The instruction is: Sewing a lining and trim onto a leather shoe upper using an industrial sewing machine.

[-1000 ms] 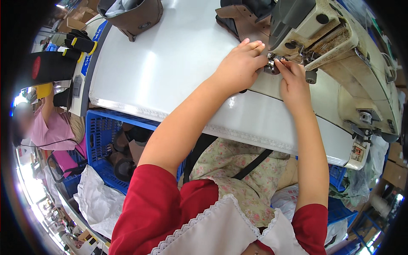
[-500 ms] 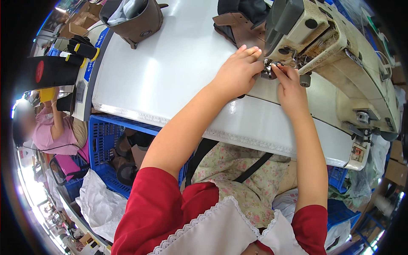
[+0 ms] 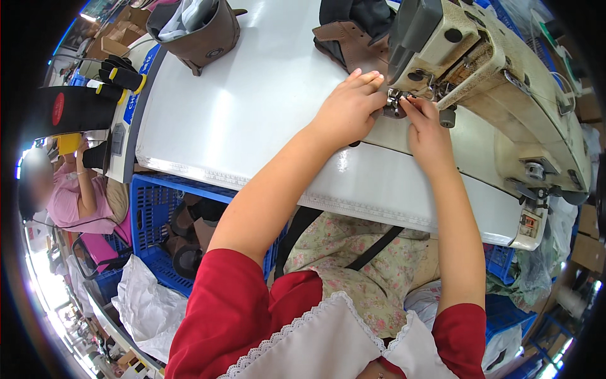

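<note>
My left hand (image 3: 346, 108) and my right hand (image 3: 428, 131) meet at the needle area of a cream industrial sewing machine (image 3: 499, 82). Between the fingertips sits a small dark metal foot part (image 3: 394, 103) under the machine head. My right fingertips pinch at it from the right. My left hand presses in from the left with its fingers held together; its thumb and what it grips are hidden. A brown leather piece (image 3: 344, 35) lies just behind my left hand on the white table (image 3: 252, 114).
A brown boot upper (image 3: 199, 31) stands at the table's far left. A blue crate (image 3: 158, 215) with dark shoe parts sits left of my knees, with white bags (image 3: 148, 306) below it. Another person in pink (image 3: 72, 199) works far left. More blue crates (image 3: 505, 309) sit right.
Both hands stay at the needle area. My left fingers have shifted slightly up against the machine head, and the view has tilted so the table and machine sit lower in the picture.
</note>
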A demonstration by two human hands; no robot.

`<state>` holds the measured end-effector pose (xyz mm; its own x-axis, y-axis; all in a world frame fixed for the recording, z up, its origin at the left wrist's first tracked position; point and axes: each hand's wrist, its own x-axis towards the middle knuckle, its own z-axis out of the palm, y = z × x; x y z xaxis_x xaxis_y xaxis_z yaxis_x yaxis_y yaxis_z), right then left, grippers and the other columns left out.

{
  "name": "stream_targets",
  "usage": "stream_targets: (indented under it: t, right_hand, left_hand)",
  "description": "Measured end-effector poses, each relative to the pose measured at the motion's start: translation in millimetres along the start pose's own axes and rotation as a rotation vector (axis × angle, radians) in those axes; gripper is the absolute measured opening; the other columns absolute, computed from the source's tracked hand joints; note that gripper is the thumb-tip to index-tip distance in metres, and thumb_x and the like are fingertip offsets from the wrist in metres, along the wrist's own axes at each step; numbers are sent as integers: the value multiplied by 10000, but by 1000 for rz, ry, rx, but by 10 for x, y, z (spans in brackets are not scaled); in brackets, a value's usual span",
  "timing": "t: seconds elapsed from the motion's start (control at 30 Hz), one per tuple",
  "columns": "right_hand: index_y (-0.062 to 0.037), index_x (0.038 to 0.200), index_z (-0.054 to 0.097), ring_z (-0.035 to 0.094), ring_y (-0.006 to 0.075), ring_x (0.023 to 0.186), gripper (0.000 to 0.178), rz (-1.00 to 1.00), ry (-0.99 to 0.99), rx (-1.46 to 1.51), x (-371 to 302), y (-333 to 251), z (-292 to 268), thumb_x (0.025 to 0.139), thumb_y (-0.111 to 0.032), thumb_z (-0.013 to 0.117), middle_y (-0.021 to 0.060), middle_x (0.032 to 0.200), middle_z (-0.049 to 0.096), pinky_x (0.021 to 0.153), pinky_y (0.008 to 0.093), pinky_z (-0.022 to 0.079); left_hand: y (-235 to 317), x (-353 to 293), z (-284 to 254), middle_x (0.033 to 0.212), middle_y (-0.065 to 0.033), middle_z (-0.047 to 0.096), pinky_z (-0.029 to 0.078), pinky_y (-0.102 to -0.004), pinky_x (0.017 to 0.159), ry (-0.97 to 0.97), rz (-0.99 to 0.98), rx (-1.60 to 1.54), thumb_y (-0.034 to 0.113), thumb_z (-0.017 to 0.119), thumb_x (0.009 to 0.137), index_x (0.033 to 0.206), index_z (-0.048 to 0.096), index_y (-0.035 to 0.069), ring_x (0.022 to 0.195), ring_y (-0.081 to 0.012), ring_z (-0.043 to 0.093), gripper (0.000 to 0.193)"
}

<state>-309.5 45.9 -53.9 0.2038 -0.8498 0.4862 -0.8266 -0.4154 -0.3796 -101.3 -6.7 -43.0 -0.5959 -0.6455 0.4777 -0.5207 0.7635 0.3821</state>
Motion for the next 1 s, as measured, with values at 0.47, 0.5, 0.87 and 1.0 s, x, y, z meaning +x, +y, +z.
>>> stream_targets:
  t: [0.47, 0.5, 0.87, 1.0]
  right_hand:
    - [6, 1015, 688, 671, 199, 917, 150, 123, 367, 37, -1095, 98, -1622, 909, -82, 628, 117, 1020, 717, 810, 318, 517]
    - [-13, 1118, 695, 653, 157, 893, 219, 282, 582, 130, -1202, 355, -1929, 950, -138, 628, 75, 1058, 708, 738, 284, 516]
    - [41, 1335, 541, 582, 204, 1151, 613, 852, 948, 507, -1540, 2189, -2929, 1020, -479, 470, 152, 1315, 595, 995, 316, 441]
    - [41, 1196, 641, 623, 179, 1009, 609, 833, 722, 112, -1454, 2348, -3121, 1022, -509, 446, 137, 1131, 679, 927, 290, 461]
  left_hand:
    - [-193, 281, -429, 1278, -100, 612, 422, -367, 1034, -312, 375, 369, 17, 600, 787, 1194, 632, 36, 1269, -255, 503, 409]
    - [-201, 311, -421, 1278, -100, 612, 422, -367, 1034, -316, 394, 365, 17, 600, 787, 1194, 632, 36, 1269, -255, 503, 409]
    - [-122, 408, -374, 1058, -25, 661, 453, -336, 939, -321, 483, 611, 120, 587, 839, 1088, 670, 68, 1049, -210, 587, 268]
    - [-40, 421, -397, 1061, -29, 660, 453, -335, 943, -353, 411, 595, 121, 589, 856, 1156, 654, 75, 1052, -223, 596, 310]
